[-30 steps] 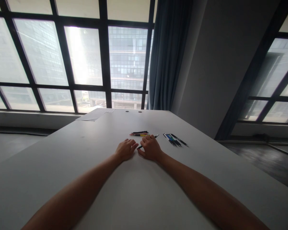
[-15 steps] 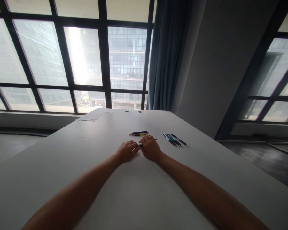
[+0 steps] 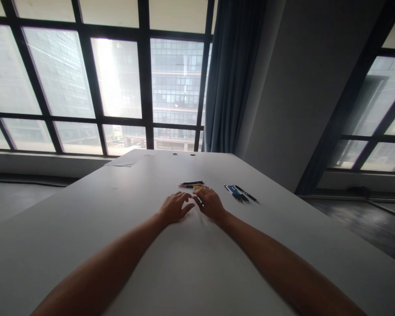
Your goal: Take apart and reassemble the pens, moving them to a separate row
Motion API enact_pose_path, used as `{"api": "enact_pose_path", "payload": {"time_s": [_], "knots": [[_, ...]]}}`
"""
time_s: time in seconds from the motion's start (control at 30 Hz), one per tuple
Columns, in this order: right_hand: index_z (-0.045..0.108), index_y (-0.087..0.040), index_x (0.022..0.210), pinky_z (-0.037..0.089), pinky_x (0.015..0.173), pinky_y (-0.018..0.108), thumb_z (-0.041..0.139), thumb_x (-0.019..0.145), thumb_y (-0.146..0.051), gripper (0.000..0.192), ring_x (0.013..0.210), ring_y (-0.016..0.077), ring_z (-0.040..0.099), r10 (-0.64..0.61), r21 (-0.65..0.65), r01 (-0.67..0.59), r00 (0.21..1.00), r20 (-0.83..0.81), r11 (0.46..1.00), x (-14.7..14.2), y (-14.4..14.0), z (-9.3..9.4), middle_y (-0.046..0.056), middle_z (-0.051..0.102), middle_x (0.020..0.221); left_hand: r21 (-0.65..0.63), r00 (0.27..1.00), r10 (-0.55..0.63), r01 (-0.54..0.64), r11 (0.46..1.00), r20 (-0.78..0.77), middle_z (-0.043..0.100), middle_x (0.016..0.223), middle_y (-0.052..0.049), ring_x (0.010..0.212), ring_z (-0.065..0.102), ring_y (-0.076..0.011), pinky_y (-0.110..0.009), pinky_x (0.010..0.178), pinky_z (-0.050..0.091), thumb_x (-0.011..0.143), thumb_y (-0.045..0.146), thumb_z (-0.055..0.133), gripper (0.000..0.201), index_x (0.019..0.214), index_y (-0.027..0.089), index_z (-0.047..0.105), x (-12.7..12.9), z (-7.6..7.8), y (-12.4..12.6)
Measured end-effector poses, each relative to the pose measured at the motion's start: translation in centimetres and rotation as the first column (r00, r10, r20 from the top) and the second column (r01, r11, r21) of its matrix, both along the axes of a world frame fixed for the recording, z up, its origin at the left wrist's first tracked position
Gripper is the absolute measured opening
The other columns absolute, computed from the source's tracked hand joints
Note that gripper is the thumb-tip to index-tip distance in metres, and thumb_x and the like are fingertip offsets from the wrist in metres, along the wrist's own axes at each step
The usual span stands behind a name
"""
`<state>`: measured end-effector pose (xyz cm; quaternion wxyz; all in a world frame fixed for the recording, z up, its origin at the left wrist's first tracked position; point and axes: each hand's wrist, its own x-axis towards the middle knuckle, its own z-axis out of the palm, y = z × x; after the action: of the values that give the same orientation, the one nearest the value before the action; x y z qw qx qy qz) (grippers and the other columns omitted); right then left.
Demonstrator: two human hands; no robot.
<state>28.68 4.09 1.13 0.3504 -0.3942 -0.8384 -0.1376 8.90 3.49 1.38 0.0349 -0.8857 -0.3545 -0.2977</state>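
I see both hands meeting out at the middle of the grey table [image 3: 85, 245], forearms stretched ahead of me; my right hand [image 3: 211, 203] has its fingers curled around a dark pen [image 3: 200, 200], of which only a short stretch with a pale glint shows at the thumb side, pointing roughly toward 11 o'clock; my left hand [image 3: 175, 207] rests palm down just beside it, fingers loosely spread, fingertips close to the pen's end, though I cannot tell whether they touch it; straight past the hands at 12 o'clock lies a small cluster of pens [image 3: 192, 184], black, red and yellow, lying crosswise and almost touching my right knuckles; out at 2 o'clock sits a second group of pens [image 3: 240, 193], blue, green and black, laid side by side at a slant, apart from the first; as I judge it, the work stands partway, one pen in hand between two piles already laid out; a sheet of paper [image 3: 131, 158] lies at the far edge near 11 o'clock; no brand, label or writing is readable on the pens or the paper from here.
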Motion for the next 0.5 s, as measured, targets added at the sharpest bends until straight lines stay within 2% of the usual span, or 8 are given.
{"api": "enact_pose_path", "payload": {"time_s": [0.07, 0.13, 0.2, 0.27, 0.37, 0.43, 0.5], "knots": [[0.063, -0.017, 0.102, 0.043, 0.083, 0.034, 0.041, 0.097, -0.039, 0.032, 0.093, 0.0213, 0.061, 0.110, -0.062, -0.124, 0.977, -0.182, 0.990, -0.30, -0.15, -0.24, 0.011, 0.068, 0.100, -0.008, 0.999, 0.050, -0.050, 0.999, 0.002, 0.066, 0.100, -0.006, 0.095, 0.060, -0.0204, -0.033, 0.080, 0.047, 0.094, 0.045, 0.041, 0.034, 0.112, 0.020, 0.054, 0.04, -0.12, 0.08], [0.065, -0.019, 0.097, 0.048, 0.079, 0.034, 0.048, 0.093, -0.045, 0.032, 0.086, 0.0208, 0.064, 0.169, -0.151, -0.242, 0.908, -0.384, 0.959, -0.53, -0.21, -0.40, 0.009, 0.069, 0.094, 0.015, 0.993, 0.116, -0.116, 0.993, 0.007, 0.063, 0.114, -0.008, 0.107, 0.056, -0.0223, -0.036, 0.085, 0.046, 0.094, 0.041, 0.041, 0.036, 0.121, 0.020, 0.049, 0.08, -0.27, 0.21], [0.065, -0.019, 0.091, 0.051, 0.068, 0.033, 0.054, 0.087, -0.053, 0.036, 0.070, 0.0195, 0.064, 0.161, -0.258, -0.359, 0.807, -0.568, 0.897, -0.71, -0.11, -0.50, 0.007, 0.069, 0.079, 0.036, 0.984, 0.180, -0.180, 0.983, 0.004, 0.057, 0.127, -0.010, 0.117, 0.050, -0.0238, -0.038, 0.091, 0.043, 0.094, 0.036, 0.042, 0.039, 0.129, 0.021, 0.044, 0.09, -0.42, 0.39], [0.065, -0.018, 0.088, 0.051, 0.061, 0.032, 0.055, 0.083, -0.061, 0.044, 0.059, 0.0179, 0.061, 0.104, -0.326, -0.468, 0.686, -0.721, 0.821, -0.80, 0.11, -0.53, 0.005, 0.067, 0.069, 0.018, 0.978, 0.211, -0.210, 0.977, -0.013, 0.057, 0.128, -0.010, 0.119, 0.049, -0.0241, -0.040, 0.094, 0.041, 0.094, 0.032, 0.042, 0.039, 0.131, 0.022, 0.044, 0.07, -0.54, 0.57], [0.065, -0.016, 0.087, 0.052, 0.060, 0.032, 0.048, 0.079, -0.074, 0.061, 0.059, 0.0181, 0.062, 0.030, -0.359, -0.584, 0.550, -0.835, 0.729, -0.83, 0.45, -0.40, 0.008, 0.067, 0.070, -0.041, 0.978, 0.205, -0.206, 0.978, -0.037, 0.065, 0.114, -0.008, 0.109, 0.056, -0.0227, -0.039, 0.092, 0.041, 0.094, 0.029, 0.040, 0.031, 0.122, 0.022, 0.052, 0.02, -0.62, 0.75], [0.065, -0.015, 0.090, 0.052, 0.060, 0.032, 0.040, 0.077, -0.081, 0.072, 0.061, 0.0188, 0.064, -0.018, -0.397, -0.638, 0.515, -0.857, 0.660, -0.83, 0.51, -0.18, 0.009, 0.068, 0.073, -0.060, 0.977, 0.211, -0.213, 0.975, -0.037, 0.067, 0.106, -0.007, 0.103, 0.058, -0.0226, -0.039, 0.090, 0.041, 0.094, 0.029, 0.040, 0.026, 0.112, 0.021, 0.057, 0.01, -0.61, 0.77], [0.065, -0.015, 0.096, 0.052, 0.061, 0.030, 0.028, 0.078, -0.084, 0.080, 0.064, 0.0191, 0.065, -0.076, -0.451, -0.693, 0.499, -0.863, 0.563, -0.87, 0.41, 0.15, 0.011, 0.069, 0.078, -0.071, 0.972, 0.231, -0.233, 0.970, -0.036, 0.068, 0.100, -0.007, 0.099, 0.059, -0.0228, -0.039, 0.087, 0.041, 0.094, 0.029, 0.041, 0.022, 0.103, 0.020, 0.059, 0.01, -0.59, 0.76]]}}
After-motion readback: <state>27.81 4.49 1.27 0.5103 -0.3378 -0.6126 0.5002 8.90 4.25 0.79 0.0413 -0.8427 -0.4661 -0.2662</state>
